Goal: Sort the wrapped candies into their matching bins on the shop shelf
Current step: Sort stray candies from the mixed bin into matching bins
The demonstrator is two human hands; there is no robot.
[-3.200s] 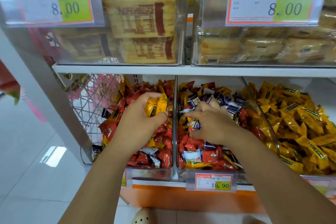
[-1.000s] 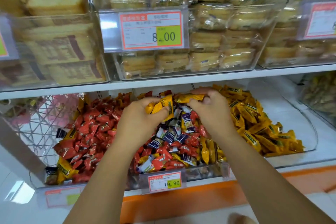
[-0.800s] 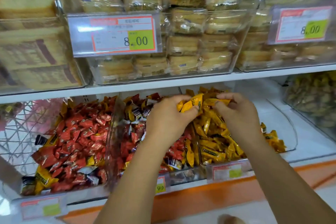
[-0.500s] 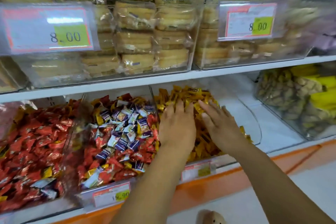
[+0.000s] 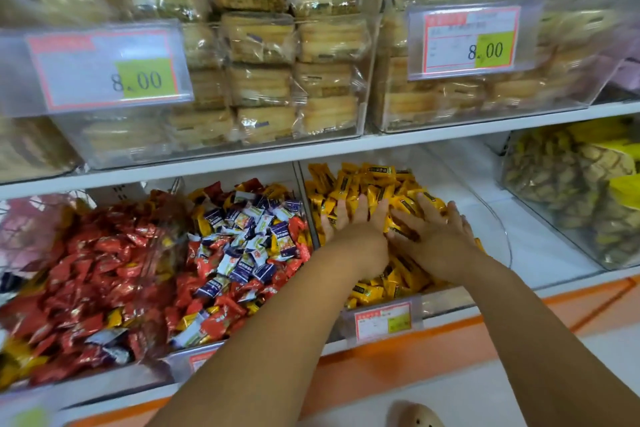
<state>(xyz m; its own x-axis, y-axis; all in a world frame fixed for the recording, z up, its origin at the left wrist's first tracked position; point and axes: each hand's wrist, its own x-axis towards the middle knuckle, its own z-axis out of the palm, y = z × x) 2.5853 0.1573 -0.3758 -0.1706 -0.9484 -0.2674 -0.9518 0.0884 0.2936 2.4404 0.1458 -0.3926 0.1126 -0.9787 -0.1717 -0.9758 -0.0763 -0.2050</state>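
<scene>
Both of your hands are in the yellow bin, at about 3 o'clock from the centre of the lower shelf. Your left hand lies palm-down on the yellow candies, fingers straight and spread, gripping nothing that shows. Your right hand is just beside it at its 3 o'clock, equally flat and splayed, fingertips resting on the wrappers. Neither hand pinches a candy. What is under the palms is hidden, so I cannot rule out a piece trapped beneath.

I judge this to be the drop-off end of a yellow run: the hands are pressing or levelling the pile, not picking.

The sorting is far from done. The middle bin, at 9 o'clock from your left hand, holds a jumble of blue-and-white candies, red ones and stray yellow pieces. Farther toward 9 o'clock, the left bin is mostly red candies, with at least one yellow stray near its front.

Your next move calls for lifting both hands clear and swinging toward 9 o'clock, over the divider, into the middle bin. Choose one colour there and pinch pieces singly or in a small cluster. The wrappers look slick and loosely heaped, so take them from the top layer.
</scene>
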